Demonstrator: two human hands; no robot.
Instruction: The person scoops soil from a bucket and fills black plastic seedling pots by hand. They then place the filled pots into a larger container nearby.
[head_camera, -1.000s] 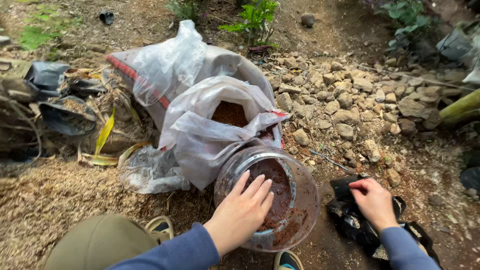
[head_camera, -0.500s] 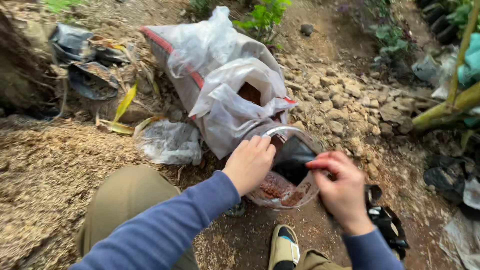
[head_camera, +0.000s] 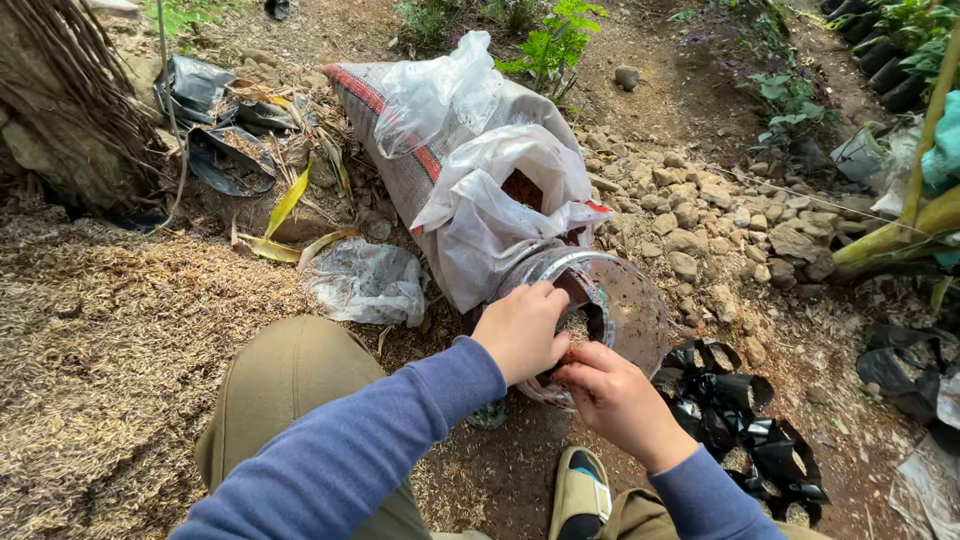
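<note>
A clear plastic tub (head_camera: 625, 300) lies tilted on the ground, with brown soil mix inside. My left hand (head_camera: 520, 330) grips its near rim. My right hand (head_camera: 615, 400) is just below it at the tub's mouth, fingers pinched on something small and dark; what it is I cannot tell. Behind the tub stands a white woven sack (head_camera: 480, 190) with a red stripe, its mouth open onto brown soil mix.
Black plastic nursery bags (head_camera: 740, 425) lie in a heap at the right. A crumpled clear bag (head_camera: 365, 285) sits left of the sack. Loose stones (head_camera: 720, 225) cover the ground behind. A tree base (head_camera: 70, 110) stands at far left. My knee (head_camera: 290, 380) and sandal (head_camera: 580, 495) are below.
My right hand has come from the black bags on the right over to the tub's mouth. My left hand has moved from inside the tub to its rim, and the tub is tilted more.
</note>
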